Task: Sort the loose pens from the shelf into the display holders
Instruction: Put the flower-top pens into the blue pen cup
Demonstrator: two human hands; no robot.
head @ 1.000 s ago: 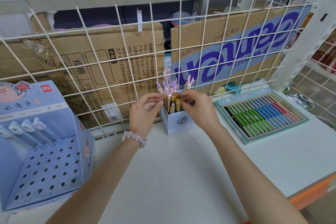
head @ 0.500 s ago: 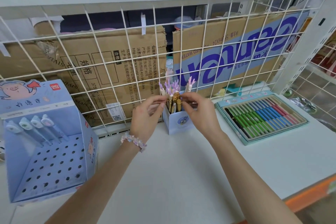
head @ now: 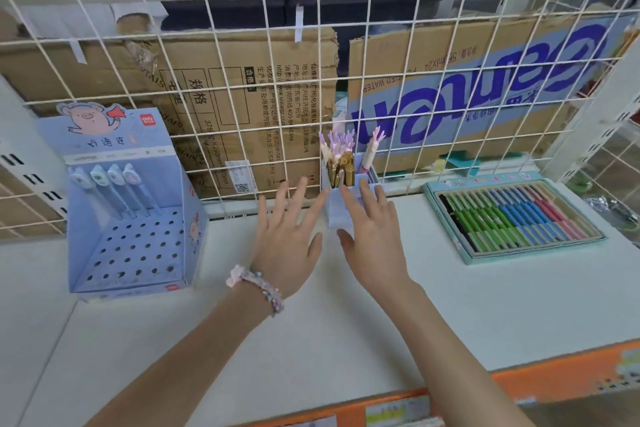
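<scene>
A small pale-blue pen cup (head: 335,212) stands against the wire grid at the back of the white shelf (head: 346,340). It is filled with gold-barrelled pens (head: 341,163) topped with purple and pink ornaments. My left hand (head: 289,236) hovers just left of the cup, fingers spread and straight, holding nothing. My right hand (head: 372,236) is in front of the cup, fingers extended, partly hiding its front face; whether it touches the cup I cannot tell.
A blue perforated display stand (head: 131,229) with several pens in its back row sits at the left. A flat tray of black, green, blue and pink pens (head: 512,218) lies at the right. Behind the wire grid (head: 242,97) are cardboard boxes.
Both hands let go of the pen tops and dropped back toward me, fingers opening out. The view shifted so the stand and cup sit further right.
</scene>
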